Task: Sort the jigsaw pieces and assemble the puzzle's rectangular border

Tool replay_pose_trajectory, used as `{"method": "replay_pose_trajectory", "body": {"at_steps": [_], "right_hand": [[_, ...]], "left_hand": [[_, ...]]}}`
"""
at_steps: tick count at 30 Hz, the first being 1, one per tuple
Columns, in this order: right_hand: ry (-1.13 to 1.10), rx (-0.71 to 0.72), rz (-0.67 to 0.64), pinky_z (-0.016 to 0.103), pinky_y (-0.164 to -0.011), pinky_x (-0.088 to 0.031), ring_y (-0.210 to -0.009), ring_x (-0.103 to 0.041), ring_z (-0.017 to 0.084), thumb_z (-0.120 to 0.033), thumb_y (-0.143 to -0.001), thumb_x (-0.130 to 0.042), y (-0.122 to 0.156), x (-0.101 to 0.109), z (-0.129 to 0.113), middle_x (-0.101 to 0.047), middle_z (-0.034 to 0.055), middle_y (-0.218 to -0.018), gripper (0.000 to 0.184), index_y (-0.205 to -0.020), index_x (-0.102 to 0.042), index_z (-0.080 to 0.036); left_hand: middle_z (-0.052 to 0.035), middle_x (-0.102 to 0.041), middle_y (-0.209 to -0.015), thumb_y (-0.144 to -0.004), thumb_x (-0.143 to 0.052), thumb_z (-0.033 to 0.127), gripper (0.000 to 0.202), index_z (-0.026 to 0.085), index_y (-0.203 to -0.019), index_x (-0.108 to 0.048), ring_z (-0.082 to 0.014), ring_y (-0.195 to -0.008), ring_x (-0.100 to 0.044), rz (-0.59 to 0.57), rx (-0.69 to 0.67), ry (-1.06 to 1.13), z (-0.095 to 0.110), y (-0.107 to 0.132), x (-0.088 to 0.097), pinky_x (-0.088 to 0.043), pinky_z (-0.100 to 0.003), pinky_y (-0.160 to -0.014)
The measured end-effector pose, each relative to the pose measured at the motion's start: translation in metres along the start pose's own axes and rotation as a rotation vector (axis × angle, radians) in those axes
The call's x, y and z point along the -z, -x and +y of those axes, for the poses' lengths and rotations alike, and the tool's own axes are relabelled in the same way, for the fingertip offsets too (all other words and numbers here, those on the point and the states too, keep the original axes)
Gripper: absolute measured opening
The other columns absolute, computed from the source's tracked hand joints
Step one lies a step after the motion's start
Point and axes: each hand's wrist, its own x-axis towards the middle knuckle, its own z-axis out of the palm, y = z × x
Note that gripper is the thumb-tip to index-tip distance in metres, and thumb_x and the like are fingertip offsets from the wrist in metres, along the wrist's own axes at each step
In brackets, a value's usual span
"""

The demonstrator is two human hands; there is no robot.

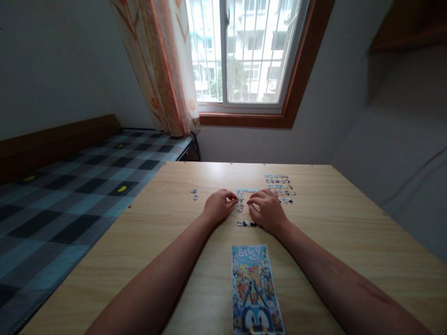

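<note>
Joined jigsaw pieces [240, 204] form a left side and a top edge on the wooden table, between my two hands. My left hand [220, 204] rests at the outer left of this strip, thumb and fingertips drawn together beside it; whether a piece is in them is hidden. On the inner side, my right hand [267, 209] has its fingers bent down close to the strip, and I cannot make out what they hold. A short joined row of puzzle pieces [246, 224] lies nearer me, partly covered by the right hand.
Loose puzzle pieces [279, 179] lie in rows beyond my right hand. A few more pieces [194, 194] sit at the left. In front of me lies a Bluey picture box or sheet [256, 288]. A checked bed [115, 186] borders the table [195, 172] on the left.
</note>
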Motion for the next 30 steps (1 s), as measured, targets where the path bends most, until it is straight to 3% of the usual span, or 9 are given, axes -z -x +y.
{"method": "replay_pose_trajectory", "body": {"at_steps": [12, 19, 30], "right_hand": [[0.043, 0.014, -0.094, 0.042, -0.092, -0.037, -0.098, -0.057, 0.024, -0.021, -0.089, -0.064, -0.001, -0.0004, -0.0004, -0.075, 0.0024, -0.094, 0.017, -0.079, -0.077, -0.023], [0.066, 0.033, -0.122, 0.041, -0.09, -0.037, -0.099, -0.056, 0.024, -0.022, -0.087, -0.065, -0.0014, -0.0012, -0.0013, -0.075, 0.0028, -0.095, 0.016, -0.078, -0.078, -0.025], [0.068, 0.026, -0.127, 0.04, -0.091, -0.037, -0.1, -0.057, 0.024, -0.023, -0.09, -0.063, 0.0, -0.0014, -0.0013, -0.075, 0.0035, -0.096, 0.017, -0.082, -0.078, -0.024]], "left_hand": [[0.0028, -0.065, -0.069, -0.073, -0.07, 0.019, 0.006, 0.02, -0.071, -0.065, -0.0134, -0.064, -0.056, -0.093, -0.007, 0.069, -0.0064, -0.0019, 0.0083, -0.036, -0.025, -0.06], [0.0031, -0.063, -0.066, -0.072, -0.075, 0.027, 0.015, 0.02, -0.068, -0.062, -0.0142, -0.064, -0.054, -0.097, -0.018, -0.016, -0.0033, -0.0009, 0.0089, -0.033, -0.026, -0.059], [0.0027, -0.063, -0.068, -0.075, -0.072, 0.028, 0.014, 0.021, -0.069, -0.062, -0.0144, -0.065, -0.054, -0.087, -0.03, -0.033, -0.0049, 0.001, 0.007, -0.034, -0.026, -0.059]]}}
